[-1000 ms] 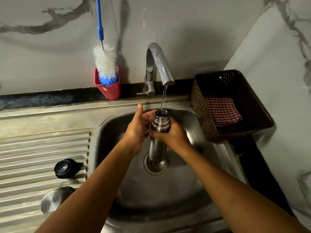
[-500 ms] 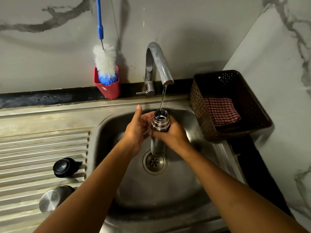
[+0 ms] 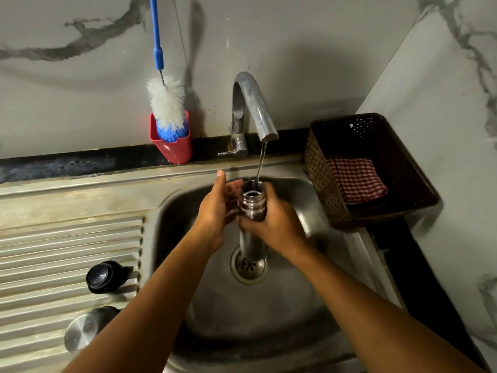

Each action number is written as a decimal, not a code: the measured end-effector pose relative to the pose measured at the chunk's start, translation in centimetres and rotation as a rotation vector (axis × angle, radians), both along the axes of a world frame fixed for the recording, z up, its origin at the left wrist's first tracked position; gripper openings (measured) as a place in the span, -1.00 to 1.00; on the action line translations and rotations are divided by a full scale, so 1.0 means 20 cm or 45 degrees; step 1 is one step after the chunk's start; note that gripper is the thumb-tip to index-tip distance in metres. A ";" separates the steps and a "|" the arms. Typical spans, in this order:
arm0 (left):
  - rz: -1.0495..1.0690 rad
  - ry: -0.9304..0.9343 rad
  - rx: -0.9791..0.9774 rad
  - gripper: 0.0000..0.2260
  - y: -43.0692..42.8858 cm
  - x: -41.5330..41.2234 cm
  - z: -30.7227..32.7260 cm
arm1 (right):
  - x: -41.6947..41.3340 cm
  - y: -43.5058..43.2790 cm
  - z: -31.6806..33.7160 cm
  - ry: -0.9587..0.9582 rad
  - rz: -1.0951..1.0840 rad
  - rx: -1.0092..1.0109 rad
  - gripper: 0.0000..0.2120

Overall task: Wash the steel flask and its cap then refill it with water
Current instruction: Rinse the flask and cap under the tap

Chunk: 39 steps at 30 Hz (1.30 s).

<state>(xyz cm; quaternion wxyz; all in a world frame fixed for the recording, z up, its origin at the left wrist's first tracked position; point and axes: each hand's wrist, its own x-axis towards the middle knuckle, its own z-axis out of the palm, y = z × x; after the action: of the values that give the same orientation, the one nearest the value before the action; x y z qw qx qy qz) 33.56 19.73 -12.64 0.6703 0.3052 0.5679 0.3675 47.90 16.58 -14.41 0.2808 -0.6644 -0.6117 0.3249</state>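
Marble-look wall (image 3: 295, 36) at back, steel sink (image 3: 269, 319) below, ribbed drainboard (image 3: 67, 243) on L side. Flask (image 3: 251, 208) upright over basin, directly above drain (image 3: 250, 265), open mouth just under tap (image 3: 252, 103) spout. Thin water (image 3: 262, 160) stream dropping from spout into flask mouth. Can't tell if flask base touches basin floor.

R hand (image 3: 277, 224): grip closed round flask body just below threaded neck, fingers wrapped across front. L hand (image 3: 215, 211): grip wide, holding nothing, fingers roughly straight, thumb pointing up, fingertips against flask neck from L side. Both forearms reaching in from bottom of view.

Black cap (image 3: 103, 275) lying on drainboard, close to basin edge, well apart from flask. Steel cap (image 3: 80, 329) also on drainboard, nearer cam, partly hidden behind L forearm.

Bottle brush (image 3: 166, 100) standing bristles-down in red cup (image 3: 174, 149) against wall, L of tap, blue handle running up out of view. Brown woven basket (image 3: 320, 168) R of sink, by dark table (image 3: 403, 265) strip, w/ folded red-white checked cloth (image 3: 357, 179) inside. Tap lever near base, pointing L.
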 end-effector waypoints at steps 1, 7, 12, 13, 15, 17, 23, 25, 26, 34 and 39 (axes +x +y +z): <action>-0.033 0.022 0.015 -0.44 0.01 0.00 0.01 | -0.01 -0.01 -0.01 0.064 -0.072 0.063 -0.32; -0.028 0.038 0.078 -0.46 0.01 0.03 0.04 | -0.03 -0.02 -0.06 0.062 -0.065 -0.027 -0.33; -0.042 0.057 0.057 -0.40 0.01 0.01 0.03 | 0.00 -0.01 -0.04 0.058 -0.046 -0.067 -0.36; -0.043 0.043 0.069 -0.40 0.00 0.02 0.02 | 0.00 -0.01 -0.04 0.042 -0.028 -0.082 -0.37; -0.066 0.042 0.069 -0.40 0.01 0.01 0.01 | 0.01 -0.01 -0.03 0.092 -0.099 0.032 -0.37; -0.072 0.064 0.042 -0.40 0.00 0.00 0.03 | 0.00 -0.01 -0.05 0.078 -0.116 0.063 -0.34; -0.048 0.044 0.032 -0.41 -0.01 -0.02 0.01 | -0.04 -0.01 -0.05 0.038 -0.108 0.032 -0.34; -0.064 0.055 0.022 -0.40 -0.03 -0.04 0.03 | -0.05 0.00 -0.05 0.025 -0.065 -0.017 -0.34; -0.064 0.038 0.022 -0.39 -0.03 -0.04 0.03 | -0.05 0.00 -0.05 -0.002 -0.020 -0.088 -0.34; -0.100 0.020 0.007 -0.40 -0.03 -0.03 0.02 | -0.05 -0.01 -0.04 -0.004 -0.067 -0.092 -0.37; -0.147 0.062 0.010 -0.38 -0.02 -0.05 0.01 | -0.04 0.01 -0.02 0.036 -0.158 0.041 -0.36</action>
<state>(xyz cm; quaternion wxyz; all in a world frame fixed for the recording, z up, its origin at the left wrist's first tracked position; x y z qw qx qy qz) 32.58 19.26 -12.46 0.6753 0.3489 0.5641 0.3227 47.05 16.69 -14.88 0.3195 -0.6919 -0.5703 0.3064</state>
